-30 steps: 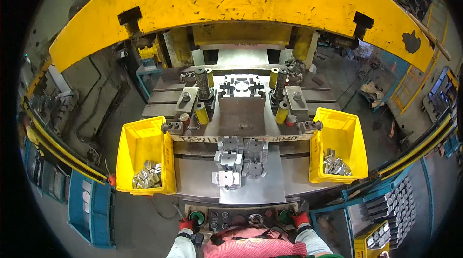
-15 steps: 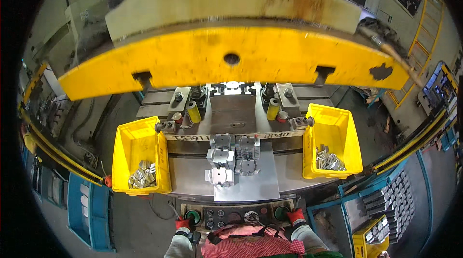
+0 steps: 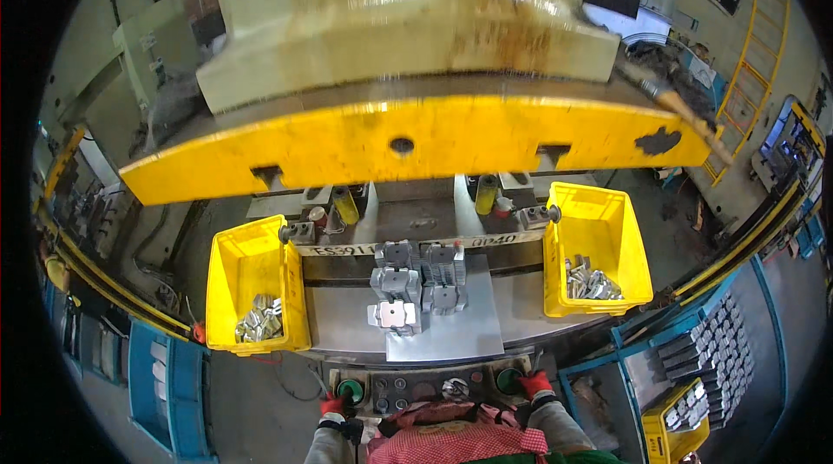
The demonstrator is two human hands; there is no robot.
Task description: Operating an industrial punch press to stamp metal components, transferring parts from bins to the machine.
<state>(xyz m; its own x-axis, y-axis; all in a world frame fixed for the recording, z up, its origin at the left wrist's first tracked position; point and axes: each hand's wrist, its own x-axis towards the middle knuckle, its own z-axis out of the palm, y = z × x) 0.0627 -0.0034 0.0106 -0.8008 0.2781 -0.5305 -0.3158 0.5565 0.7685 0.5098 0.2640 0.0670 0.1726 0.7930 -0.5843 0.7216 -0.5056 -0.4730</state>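
Note:
My left hand (image 3: 332, 405), in a red glove, is at the left end of a control panel (image 3: 402, 406), beside a round green button (image 3: 350, 390). My right hand (image 3: 535, 383), also red-gloved, is at the panel's right end, next to another green button (image 3: 508, 380). The fingers of both are too small and partly hidden to read. Ahead, the yellow-faced press ram (image 3: 416, 141) hangs over the lower die (image 3: 419, 211), hiding its rear. Stacks of grey metal parts (image 3: 396, 284) stand on a metal sheet (image 3: 464, 330) between me and the die.
A yellow bin (image 3: 221, 277) with small metal pieces stands left of the stacks, and a similar yellow bin (image 3: 620, 238) stands right. Blue racks flank me: one on the left (image 3: 169, 395), another on the right (image 3: 599, 369) beside rows of metal parts (image 3: 716, 351) and a yellow crate (image 3: 664, 436).
The press ram has come down and covers more of the die's rear. My hands stay at the two ends of the panel. The view has shifted slightly.

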